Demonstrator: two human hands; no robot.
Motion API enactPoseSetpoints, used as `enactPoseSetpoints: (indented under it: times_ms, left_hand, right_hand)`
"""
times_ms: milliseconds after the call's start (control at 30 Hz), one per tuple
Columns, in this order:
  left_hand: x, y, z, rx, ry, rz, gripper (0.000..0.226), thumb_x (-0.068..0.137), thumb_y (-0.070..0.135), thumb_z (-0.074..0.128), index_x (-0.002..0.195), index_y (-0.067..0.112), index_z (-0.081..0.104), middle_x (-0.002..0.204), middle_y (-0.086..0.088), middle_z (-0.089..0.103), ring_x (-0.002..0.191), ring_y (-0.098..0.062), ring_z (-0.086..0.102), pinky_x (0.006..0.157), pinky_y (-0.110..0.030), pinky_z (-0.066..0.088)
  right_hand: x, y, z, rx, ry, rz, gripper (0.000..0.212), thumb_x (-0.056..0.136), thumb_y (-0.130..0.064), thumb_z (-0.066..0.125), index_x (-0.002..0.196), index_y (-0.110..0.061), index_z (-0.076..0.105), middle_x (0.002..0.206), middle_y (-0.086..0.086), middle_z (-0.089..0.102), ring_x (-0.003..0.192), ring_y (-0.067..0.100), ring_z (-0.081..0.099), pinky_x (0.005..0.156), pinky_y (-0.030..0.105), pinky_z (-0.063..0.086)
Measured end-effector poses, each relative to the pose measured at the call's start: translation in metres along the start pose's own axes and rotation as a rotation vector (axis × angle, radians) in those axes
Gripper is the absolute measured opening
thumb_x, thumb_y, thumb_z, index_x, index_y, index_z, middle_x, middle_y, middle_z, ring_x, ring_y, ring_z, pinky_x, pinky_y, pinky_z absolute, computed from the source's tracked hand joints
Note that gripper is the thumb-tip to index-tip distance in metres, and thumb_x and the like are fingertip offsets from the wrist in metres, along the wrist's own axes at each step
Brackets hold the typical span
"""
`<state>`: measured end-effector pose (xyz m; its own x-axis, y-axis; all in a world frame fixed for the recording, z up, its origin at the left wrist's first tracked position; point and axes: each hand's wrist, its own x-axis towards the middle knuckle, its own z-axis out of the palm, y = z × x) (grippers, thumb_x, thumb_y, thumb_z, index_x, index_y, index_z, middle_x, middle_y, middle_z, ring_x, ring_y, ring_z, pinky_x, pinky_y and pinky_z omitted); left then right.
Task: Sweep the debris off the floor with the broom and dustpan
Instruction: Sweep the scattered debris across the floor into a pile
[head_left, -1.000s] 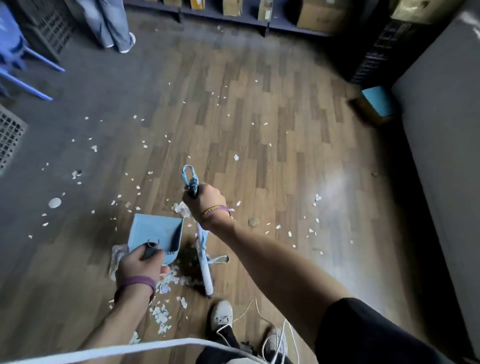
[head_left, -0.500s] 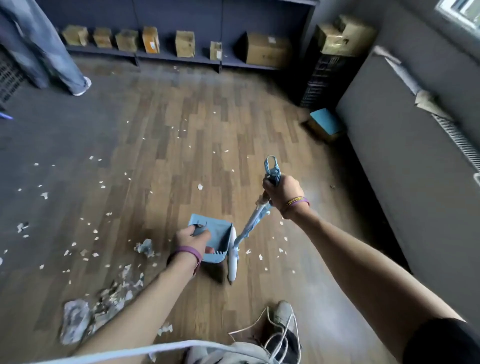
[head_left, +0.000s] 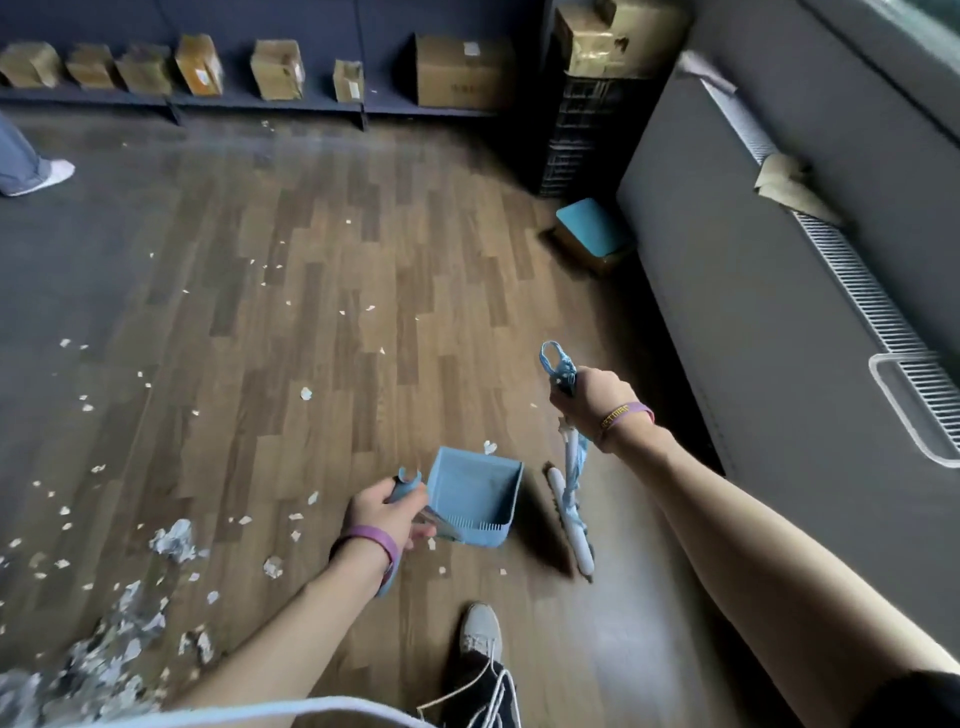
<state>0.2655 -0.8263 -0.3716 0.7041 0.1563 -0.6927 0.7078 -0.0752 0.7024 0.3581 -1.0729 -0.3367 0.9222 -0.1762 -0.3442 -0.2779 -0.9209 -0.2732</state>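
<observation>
A light blue dustpan (head_left: 475, 493) hangs low over the wood floor, its handle gripped by my left hand (head_left: 387, 512). To its right, my right hand (head_left: 597, 397) grips the top of a short white and blue broom (head_left: 569, 506), whose head points down at the floor near my shoe. Torn white paper bits (head_left: 306, 393) lie scattered across the floor. A heap of crumpled paper debris (head_left: 104, 660) sits at the lower left. The pan looks empty inside.
A grey wall unit with a radiator grille (head_left: 852, 280) runs along the right. A blue-topped box (head_left: 592, 228) stands by a black crate stack (head_left: 582, 135). Cardboard boxes (head_left: 462, 70) line a low shelf at the back. Another person's foot (head_left: 47, 174) is at the far left.
The view has swung right and I have moved away from the debris heap, which now lies to my lower left. Both hands keep their hold on the dustpan and broom.
</observation>
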Motion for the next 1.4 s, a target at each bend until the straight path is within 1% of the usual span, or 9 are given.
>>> enactPoseSetpoints:
  times_ms: [200, 300, 400, 533, 633, 700, 900, 1133, 1400]
  left_hand:
    - [0.018, 0.004, 0.057, 0.073, -0.015, -0.067, 0.005, 0.086, 0.012, 0.060, 0.085, 0.016, 0.062, 0.077, -0.001, 0.064, 0.057, -0.023, 0.067, 0.042, -0.019, 0.036]
    - [0.027, 0.003, 0.065, 0.099, -0.011, -0.094, 0.006, 0.086, 0.012, 0.059, 0.085, 0.017, 0.063, 0.073, 0.001, 0.062, 0.061, -0.025, 0.068, 0.044, -0.020, 0.037]
    - [0.033, 0.001, 0.065, 0.109, 0.011, -0.108, 0.006, 0.086, 0.011, 0.059, 0.085, 0.016, 0.063, 0.069, 0.002, 0.061, 0.058, -0.022, 0.068, 0.046, -0.021, 0.037]
    - [0.040, -0.002, 0.052, 0.090, 0.037, -0.118, 0.005, 0.086, 0.010, 0.059, 0.086, 0.014, 0.064, 0.075, 0.001, 0.066, 0.060, -0.022, 0.068, 0.045, -0.021, 0.037]
    - [0.046, -0.007, 0.031, 0.084, 0.048, -0.126, 0.008, 0.086, 0.010, 0.059, 0.086, 0.016, 0.064, 0.078, 0.005, 0.067, 0.059, -0.018, 0.068, 0.044, -0.018, 0.039]
    - [0.053, -0.014, 0.010, 0.063, 0.066, -0.140, 0.009, 0.086, 0.010, 0.059, 0.086, 0.018, 0.063, 0.079, 0.006, 0.067, 0.054, -0.014, 0.067, 0.042, -0.015, 0.039]
    - [0.069, -0.044, -0.081, 0.004, 0.128, -0.157, 0.011, 0.085, 0.009, 0.059, 0.085, 0.018, 0.064, 0.082, 0.006, 0.066, 0.050, -0.009, 0.066, 0.045, -0.017, 0.039]
    - [0.073, -0.073, -0.240, -0.104, 0.175, -0.157, 0.011, 0.087, 0.005, 0.057, 0.091, 0.013, 0.063, 0.079, 0.000, 0.064, 0.042, -0.005, 0.063, 0.037, -0.013, 0.035]
    - [0.038, -0.109, -0.422, -0.254, 0.439, -0.167, 0.009, 0.088, 0.004, 0.059, 0.087, 0.013, 0.061, 0.075, 0.000, 0.064, 0.039, -0.009, 0.063, 0.032, -0.009, 0.033]
  right_hand:
    - [0.031, 0.076, 0.044, -0.034, -0.127, -0.001, 0.028, 0.089, -0.043, 0.045, 0.087, -0.017, 0.055, 0.085, 0.006, 0.067, 0.081, 0.034, 0.061, 0.064, 0.030, 0.044]
    - [0.033, 0.100, 0.069, 0.014, -0.105, 0.064, 0.027, 0.089, -0.046, 0.046, 0.090, -0.021, 0.056, 0.079, 0.005, 0.063, 0.076, 0.034, 0.058, 0.062, 0.028, 0.040]
    - [0.037, 0.107, 0.081, 0.060, -0.105, 0.201, 0.017, 0.085, -0.040, 0.048, 0.082, -0.024, 0.050, 0.072, 0.004, 0.054, 0.068, 0.032, 0.051, 0.061, 0.027, 0.037]
    - [0.048, 0.107, 0.100, 0.210, -0.186, 0.412, 0.019, 0.078, -0.037, 0.049, 0.082, -0.019, 0.054, 0.088, 0.011, 0.061, 0.068, 0.030, 0.055, 0.055, 0.026, 0.036]
    - [0.056, 0.093, 0.115, 0.314, -0.171, 0.494, 0.024, 0.086, -0.030, 0.047, 0.100, -0.013, 0.056, 0.097, 0.015, 0.064, 0.078, 0.031, 0.051, 0.067, 0.029, 0.039]
    - [0.059, 0.074, 0.127, 0.309, -0.130, 0.482, 0.024, 0.089, -0.026, 0.044, 0.099, -0.009, 0.058, 0.098, 0.017, 0.065, 0.079, 0.030, 0.047, 0.071, 0.030, 0.039]
    - [0.040, -0.043, 0.178, 0.235, -0.164, 0.359, 0.028, 0.087, -0.030, 0.045, 0.097, -0.011, 0.062, 0.101, 0.018, 0.066, 0.097, 0.038, 0.057, 0.081, 0.035, 0.044]
    - [-0.011, -0.263, 0.249, 0.260, -0.186, 0.164, 0.029, 0.091, -0.032, 0.041, 0.099, -0.013, 0.062, 0.101, 0.016, 0.067, 0.096, 0.038, 0.059, 0.072, 0.033, 0.040]
    - [-0.094, -0.504, 0.308, 0.317, -0.345, -0.134, 0.040, 0.093, -0.038, 0.037, 0.103, -0.011, 0.064, 0.104, 0.020, 0.066, 0.099, 0.041, 0.059, 0.075, 0.034, 0.042]
